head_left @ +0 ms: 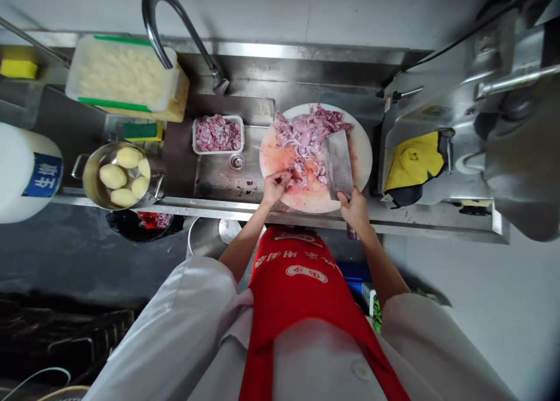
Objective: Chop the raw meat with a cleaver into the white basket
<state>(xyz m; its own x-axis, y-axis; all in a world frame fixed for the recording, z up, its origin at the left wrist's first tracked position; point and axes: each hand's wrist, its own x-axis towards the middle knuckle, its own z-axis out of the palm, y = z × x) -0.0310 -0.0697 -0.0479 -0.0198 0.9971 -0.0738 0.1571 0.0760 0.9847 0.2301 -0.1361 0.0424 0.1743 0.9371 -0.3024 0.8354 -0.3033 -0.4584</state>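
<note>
My right hand (pixel 354 211) grips the handle of a wide cleaver (pixel 338 165), whose blade rests over the right part of a round white cutting board (pixel 361 156). Raw pinkish meat (pixel 306 134) is heaped at the back of the board, with small cut pieces (pixel 298 173) nearer the front edge. My left hand (pixel 276 186) is at the board's front left edge, its fingers pinched together beside the small pieces; whatever they hold is too small to make out. Left of the board, a white basket (pixel 218 152) full of chopped meat sits in the sink (pixel 219 173).
A faucet (pixel 175 16) arches over the back. Further left are a pot (pixel 90 182) of peeled potatoes, a sponge (pixel 142 132), a lidded tub (pixel 125 74) and a large white container (pixel 17 173). A yellow cloth (pixel 413 159) and metal machine (pixel 472 115) stand at right.
</note>
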